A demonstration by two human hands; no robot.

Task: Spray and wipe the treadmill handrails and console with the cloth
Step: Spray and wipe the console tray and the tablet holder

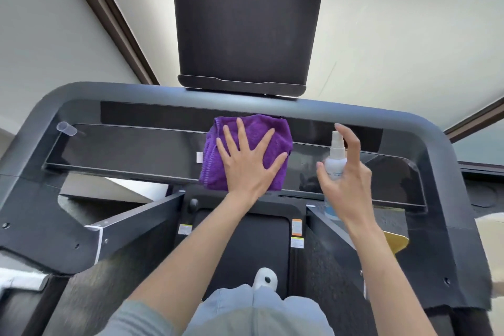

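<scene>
A folded purple cloth (275, 131) lies on the glossy black console panel (131, 150) of the treadmill. My left hand (246, 163) presses flat on the cloth with fingers spread. My right hand (345, 177) grips a small white spray bottle (335, 161) upright just right of the cloth, forefinger raised over the nozzle, which points at the console. The dark grey handrail frame (81, 93) curves around the console. A dark screen (245, 33) stands above it.
A clear plastic cap (66, 129) lies at the console's left end. Below are the treadmill belt (240, 248), side uprights and warning stickers (297, 226). A yellow object (396, 243) sits at the right. White wall and brown trim surround the machine.
</scene>
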